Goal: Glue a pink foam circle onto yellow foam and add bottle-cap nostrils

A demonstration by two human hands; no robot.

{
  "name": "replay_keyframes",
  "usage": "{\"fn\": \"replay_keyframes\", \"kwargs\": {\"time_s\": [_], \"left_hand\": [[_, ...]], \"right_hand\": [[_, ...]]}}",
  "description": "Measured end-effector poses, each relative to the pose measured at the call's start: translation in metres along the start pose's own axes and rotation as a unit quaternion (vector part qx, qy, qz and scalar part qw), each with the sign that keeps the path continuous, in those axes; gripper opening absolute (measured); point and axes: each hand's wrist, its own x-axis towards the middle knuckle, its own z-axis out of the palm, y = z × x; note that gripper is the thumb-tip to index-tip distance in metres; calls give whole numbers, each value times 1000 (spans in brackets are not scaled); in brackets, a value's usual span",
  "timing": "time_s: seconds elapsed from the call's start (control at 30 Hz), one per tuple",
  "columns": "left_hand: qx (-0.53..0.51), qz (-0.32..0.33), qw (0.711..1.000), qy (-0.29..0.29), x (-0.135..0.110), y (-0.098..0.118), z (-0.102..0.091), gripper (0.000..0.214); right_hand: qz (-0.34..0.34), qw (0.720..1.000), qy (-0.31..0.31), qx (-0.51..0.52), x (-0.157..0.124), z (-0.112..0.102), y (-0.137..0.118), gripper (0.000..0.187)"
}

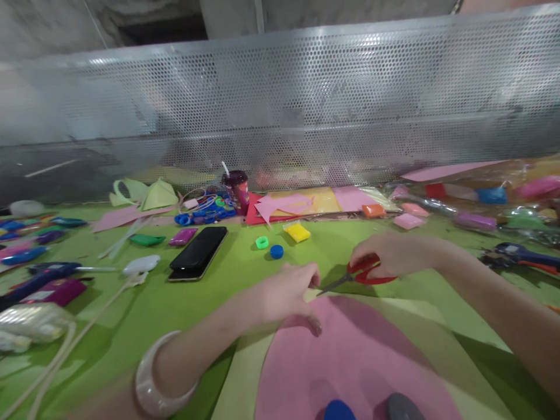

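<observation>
My right hand [394,254] is wrapped round the red handles of a pair of scissors [363,274], whose blades point left at the far edge of a pale yellow sheet of paper [426,318]. On that sheet lies a large pink paper piece with a rounded outline [350,356]. My left hand [284,294] grips the far edge of the yellow sheet beside the blade tips, its thumb over the pink paper; the fingertips underneath are hidden. A blue round object [339,410] and a grey one [403,406] sit on the pink paper at the bottom of the view.
A phone [199,254], blue cap [276,251], green ring [262,242] and yellow packet [297,232] lie beyond my hands. Further back stand a dark cup with a straw [237,189] and a perforated metal panel [350,105]. Pliers [520,256] lie right; a glue gun [44,280] and cable lie left.
</observation>
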Motion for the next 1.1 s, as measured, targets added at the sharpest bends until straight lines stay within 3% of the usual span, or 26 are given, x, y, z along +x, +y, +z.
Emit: {"fn": "replay_keyframes", "kwargs": {"time_s": [0.43, 1.1], "left_hand": [[3, -6, 1000, -5, 0, 0, 0, 62], [-8, -28, 999, -12, 1, -2, 0, 66]], "right_hand": [[10, 999, -42, -27, 1, -6, -3, 32], [2, 999, -26, -28, -1, -1, -1, 30]]}}
